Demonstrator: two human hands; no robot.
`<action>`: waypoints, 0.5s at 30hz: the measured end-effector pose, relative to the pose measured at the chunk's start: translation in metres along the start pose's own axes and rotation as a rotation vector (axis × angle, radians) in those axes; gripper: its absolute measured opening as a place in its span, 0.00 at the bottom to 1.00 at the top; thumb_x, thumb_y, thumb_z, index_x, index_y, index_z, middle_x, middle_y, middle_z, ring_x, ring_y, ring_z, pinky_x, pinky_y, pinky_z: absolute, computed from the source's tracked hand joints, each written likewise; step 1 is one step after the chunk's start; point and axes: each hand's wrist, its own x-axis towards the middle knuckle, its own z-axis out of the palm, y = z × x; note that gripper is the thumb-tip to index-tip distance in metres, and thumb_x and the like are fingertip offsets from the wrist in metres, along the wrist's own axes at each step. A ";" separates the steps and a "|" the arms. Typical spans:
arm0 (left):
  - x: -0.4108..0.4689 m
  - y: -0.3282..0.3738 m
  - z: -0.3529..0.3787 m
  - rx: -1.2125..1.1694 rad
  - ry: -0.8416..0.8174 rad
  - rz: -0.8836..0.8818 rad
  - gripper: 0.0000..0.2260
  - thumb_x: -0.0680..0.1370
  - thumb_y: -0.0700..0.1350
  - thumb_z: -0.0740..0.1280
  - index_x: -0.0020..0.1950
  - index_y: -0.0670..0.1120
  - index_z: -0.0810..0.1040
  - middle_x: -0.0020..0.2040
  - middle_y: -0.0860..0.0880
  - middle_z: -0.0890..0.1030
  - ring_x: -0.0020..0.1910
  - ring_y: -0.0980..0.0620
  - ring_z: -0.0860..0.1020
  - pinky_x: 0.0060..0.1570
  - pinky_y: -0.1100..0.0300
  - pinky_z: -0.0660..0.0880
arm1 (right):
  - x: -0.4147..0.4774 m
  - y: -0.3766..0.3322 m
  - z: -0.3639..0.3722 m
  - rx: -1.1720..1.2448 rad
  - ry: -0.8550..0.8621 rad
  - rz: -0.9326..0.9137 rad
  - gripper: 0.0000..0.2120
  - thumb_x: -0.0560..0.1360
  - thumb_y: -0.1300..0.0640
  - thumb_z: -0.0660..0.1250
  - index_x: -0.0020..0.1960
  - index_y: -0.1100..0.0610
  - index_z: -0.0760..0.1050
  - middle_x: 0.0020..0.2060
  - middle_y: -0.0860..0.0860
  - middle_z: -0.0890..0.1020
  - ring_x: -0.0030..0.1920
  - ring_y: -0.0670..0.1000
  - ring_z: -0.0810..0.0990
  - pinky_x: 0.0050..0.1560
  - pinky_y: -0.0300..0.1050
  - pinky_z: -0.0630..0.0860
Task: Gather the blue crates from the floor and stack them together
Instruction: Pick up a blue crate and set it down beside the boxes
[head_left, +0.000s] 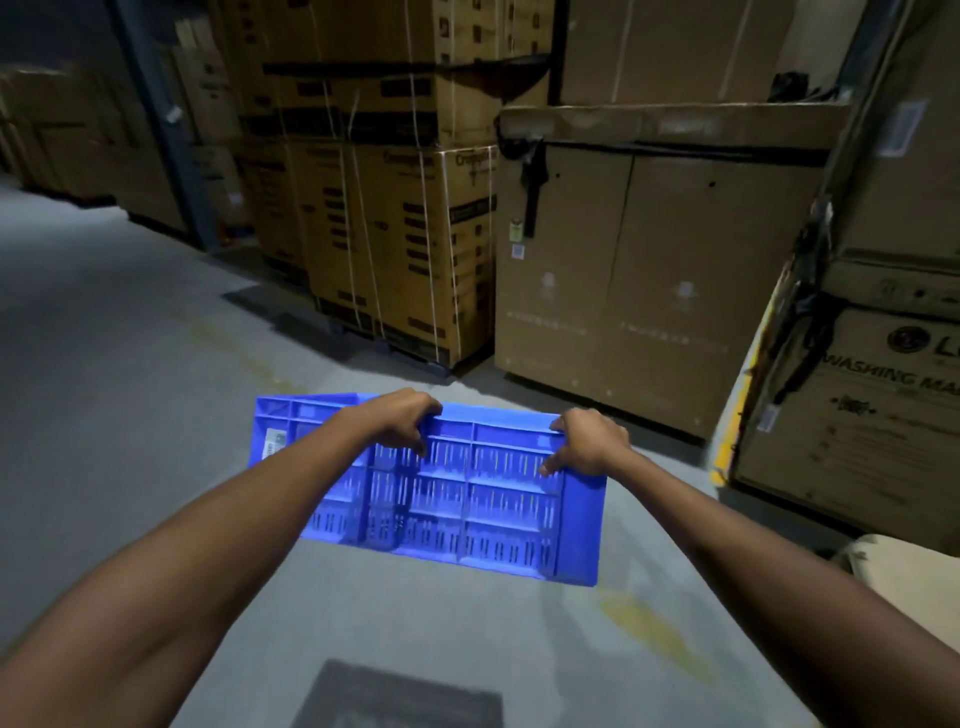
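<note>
the left grip (400, 421) and right grip (587, 441) are curling tightly over the far rim of the blue crate (467, 514), holding it tilted off the floor (130, 364), slatted side facing up; cardboard boxes (415, 234) are standing beyond the grips.

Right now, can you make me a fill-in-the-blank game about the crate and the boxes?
1. The left hand and right hand grip one ____ crate.
2. The colour of the floor is ____.
3. The stacked boxes ahead are made of ____.
Missing words: blue; grey; cardboard.
</note>
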 end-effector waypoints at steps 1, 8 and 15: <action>0.014 -0.010 -0.004 -0.001 0.019 0.015 0.18 0.67 0.49 0.78 0.49 0.48 0.72 0.46 0.47 0.77 0.47 0.44 0.75 0.44 0.52 0.73 | 0.013 -0.003 -0.001 0.005 0.025 0.024 0.31 0.60 0.39 0.78 0.59 0.48 0.78 0.55 0.49 0.82 0.56 0.55 0.79 0.48 0.47 0.73; 0.105 -0.038 -0.044 -0.041 0.082 0.137 0.18 0.70 0.54 0.66 0.58 0.53 0.70 0.49 0.46 0.78 0.52 0.42 0.77 0.48 0.50 0.75 | 0.080 -0.004 -0.007 0.023 0.238 0.135 0.28 0.61 0.37 0.77 0.57 0.47 0.78 0.51 0.51 0.83 0.55 0.57 0.80 0.42 0.44 0.69; 0.208 -0.023 -0.042 0.142 0.027 0.245 0.28 0.68 0.55 0.75 0.64 0.50 0.70 0.57 0.44 0.78 0.56 0.40 0.77 0.46 0.52 0.73 | 0.160 0.007 -0.006 -0.030 0.380 0.172 0.16 0.64 0.42 0.77 0.43 0.50 0.76 0.40 0.51 0.83 0.46 0.57 0.81 0.37 0.44 0.66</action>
